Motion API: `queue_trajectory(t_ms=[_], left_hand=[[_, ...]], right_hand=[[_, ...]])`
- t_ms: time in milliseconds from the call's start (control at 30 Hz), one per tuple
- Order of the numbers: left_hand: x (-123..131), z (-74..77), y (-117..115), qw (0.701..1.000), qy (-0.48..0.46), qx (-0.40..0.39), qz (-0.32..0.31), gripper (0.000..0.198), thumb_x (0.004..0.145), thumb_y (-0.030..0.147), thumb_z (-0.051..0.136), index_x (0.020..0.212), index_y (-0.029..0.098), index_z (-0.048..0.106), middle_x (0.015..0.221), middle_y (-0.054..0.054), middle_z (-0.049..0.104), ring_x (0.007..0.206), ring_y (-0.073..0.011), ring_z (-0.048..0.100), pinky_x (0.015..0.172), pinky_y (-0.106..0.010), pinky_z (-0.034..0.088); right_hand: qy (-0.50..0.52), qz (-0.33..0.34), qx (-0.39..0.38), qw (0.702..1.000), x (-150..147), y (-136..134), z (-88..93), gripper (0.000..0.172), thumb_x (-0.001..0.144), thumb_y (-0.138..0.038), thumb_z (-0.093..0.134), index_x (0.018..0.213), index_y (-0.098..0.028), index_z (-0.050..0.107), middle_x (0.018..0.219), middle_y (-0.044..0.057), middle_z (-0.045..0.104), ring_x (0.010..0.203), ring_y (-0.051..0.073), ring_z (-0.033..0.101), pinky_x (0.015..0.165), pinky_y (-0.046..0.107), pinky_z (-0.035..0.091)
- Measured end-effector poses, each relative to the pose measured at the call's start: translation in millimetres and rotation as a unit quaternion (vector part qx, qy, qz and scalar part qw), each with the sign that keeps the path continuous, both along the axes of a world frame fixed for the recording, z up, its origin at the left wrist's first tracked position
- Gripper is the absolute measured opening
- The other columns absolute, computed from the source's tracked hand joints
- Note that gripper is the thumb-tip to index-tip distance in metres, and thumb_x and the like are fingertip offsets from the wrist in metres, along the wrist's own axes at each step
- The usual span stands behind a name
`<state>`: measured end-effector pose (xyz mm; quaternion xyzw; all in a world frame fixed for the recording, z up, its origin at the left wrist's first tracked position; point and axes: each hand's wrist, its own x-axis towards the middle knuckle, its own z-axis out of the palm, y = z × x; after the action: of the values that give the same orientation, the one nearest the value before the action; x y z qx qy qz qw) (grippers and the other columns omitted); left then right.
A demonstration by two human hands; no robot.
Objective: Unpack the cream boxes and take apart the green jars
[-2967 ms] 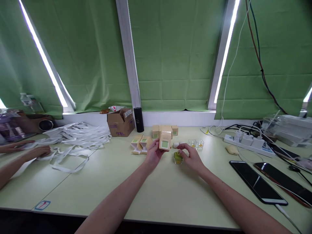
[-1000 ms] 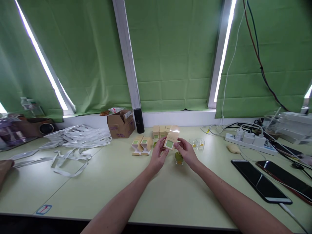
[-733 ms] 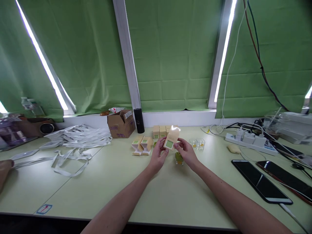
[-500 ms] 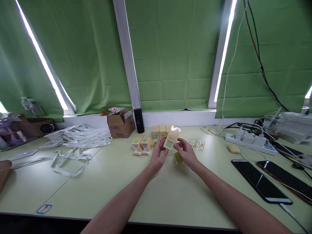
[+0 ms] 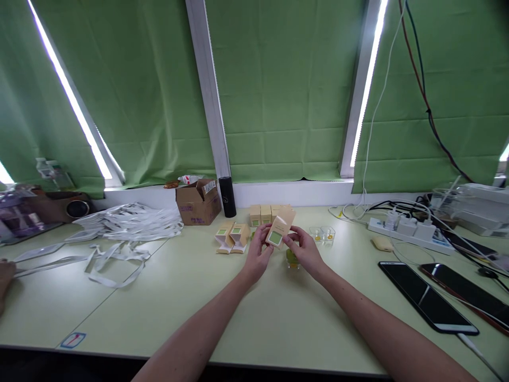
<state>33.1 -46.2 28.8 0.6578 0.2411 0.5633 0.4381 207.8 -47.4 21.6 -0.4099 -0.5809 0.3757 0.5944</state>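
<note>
Where the left hand (image 5: 257,255) and right hand (image 5: 306,250) are closest: a tan carton (image 5: 274,236) with a green panel, held between them, its far end leaning right
Left hand: fingers and thumb gripping the carton's left side
Right hand: fingertips pinching its right edge
Small green item (image 5: 292,257): just under the right hand, partly hidden; contact cannot be told
Open cartons (image 5: 231,237): two, on the worktop (image 5: 278,329) left of the left hand
Upright cartons (image 5: 260,214): in a row beyond both hands
Clear cups (image 5: 322,234): just beyond and right of the right hand
</note>
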Motion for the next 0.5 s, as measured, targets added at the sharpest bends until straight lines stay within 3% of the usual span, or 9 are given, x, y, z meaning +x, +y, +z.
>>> queue_trajectory(t_ms=[500], left_hand=[[-0.5, 4.0, -3.4, 0.999, 0.023, 0.030, 0.031, 0.050, 0.082, 0.016, 0.063, 0.129, 0.024, 0.052, 0.121, -0.008, 0.066, 0.112, -0.0259, 0.061, 0.090, -0.035, 0.048]], right_hand=[[0.012, 0.004, -0.011, 1.000, -3.1, 2.0, -3.7, 0.062, 0.076, -0.064, 0.078, 0.118, -0.021, 0.063, 0.088, 0.006, 0.077, 0.088, 0.026, 0.072, 0.077, 0.037, 0.052]])
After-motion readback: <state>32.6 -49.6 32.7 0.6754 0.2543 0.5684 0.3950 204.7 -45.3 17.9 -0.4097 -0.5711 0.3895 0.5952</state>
